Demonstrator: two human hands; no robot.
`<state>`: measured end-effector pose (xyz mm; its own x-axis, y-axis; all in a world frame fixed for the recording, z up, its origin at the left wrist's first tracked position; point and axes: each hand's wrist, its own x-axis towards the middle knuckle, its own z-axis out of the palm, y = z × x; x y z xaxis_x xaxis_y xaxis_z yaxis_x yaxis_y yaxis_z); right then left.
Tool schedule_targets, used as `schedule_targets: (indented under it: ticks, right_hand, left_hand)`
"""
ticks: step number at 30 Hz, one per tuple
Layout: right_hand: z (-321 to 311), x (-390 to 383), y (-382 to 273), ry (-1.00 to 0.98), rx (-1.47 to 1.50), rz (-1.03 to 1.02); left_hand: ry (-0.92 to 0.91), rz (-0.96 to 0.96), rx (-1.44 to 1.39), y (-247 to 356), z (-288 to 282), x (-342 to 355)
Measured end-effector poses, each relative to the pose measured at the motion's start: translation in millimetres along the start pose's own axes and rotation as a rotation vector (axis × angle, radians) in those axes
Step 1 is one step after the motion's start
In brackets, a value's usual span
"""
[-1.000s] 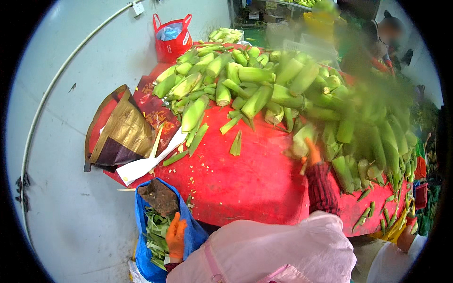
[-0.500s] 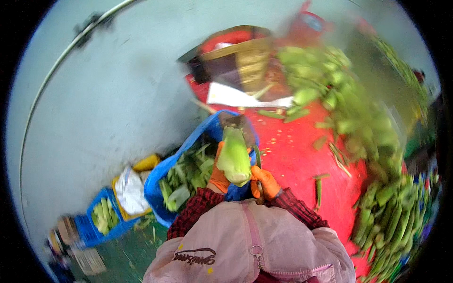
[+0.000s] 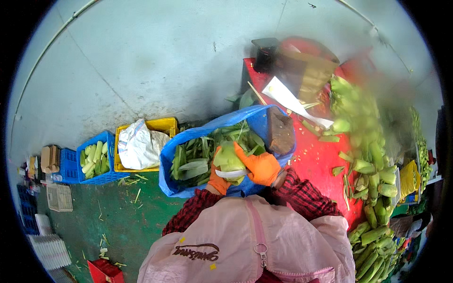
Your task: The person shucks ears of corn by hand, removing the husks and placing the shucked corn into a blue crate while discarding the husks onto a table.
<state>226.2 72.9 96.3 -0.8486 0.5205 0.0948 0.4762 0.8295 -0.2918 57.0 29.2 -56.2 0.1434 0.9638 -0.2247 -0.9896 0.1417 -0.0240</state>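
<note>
An ear of corn in its green husk [image 3: 228,158] is held low over a blue bag [image 3: 168,175] full of stripped green husks. Gloved in orange, my left hand [image 3: 217,179] is closed around the ear's left side. My right hand [image 3: 264,168], also in an orange glove, is closed at the ear's right side, its thumb side against the husk. A pale knife blade [image 3: 230,174] lies across the ear's near end beside the right fingers; its handle is hidden in that hand.
On the right, a red table [image 3: 316,162] bears a long pile of unhusked corn [image 3: 375,151]. White paper [image 3: 292,101] lies farther back. Left of the bag stand a yellow crate [image 3: 166,124] with a white sack [image 3: 139,146] and a blue crate [image 3: 109,173] of corn. A red bin [image 3: 104,271] is on the floor.
The view has turned left, showing more floor and crates. The ear has gone from upright to lower and tilted over the bag, and my right hand has come up against it with the knife.
</note>
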Motion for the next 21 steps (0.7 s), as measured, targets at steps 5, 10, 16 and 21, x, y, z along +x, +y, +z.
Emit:
schedule_targets:
  ticks: [5, 10, 16, 21]
  right_hand:
    - [25.6, 9.6, 21.0, -0.072, 0.010, 0.004]
    - [45.8, 0.9, -27.1, -0.189, 1.088, 0.581]
    - [12.3, -4.4, -16.9, -0.174, 0.969, 0.390]
    - [9.0, 15.1, -24.8, -0.014, 0.238, 0.099]
  left_hand:
    - [-0.056, -0.011, -0.026, 9.8, 9.9, -21.5]
    - [-0.029, 0.017, -0.079, 14.5, 3.0, -32.2]
    - [-0.077, 0.030, -0.027, 15.9, -13.6, -26.9]
    - [-0.008, 0.054, 0.058, 7.3, 13.1, -35.5]
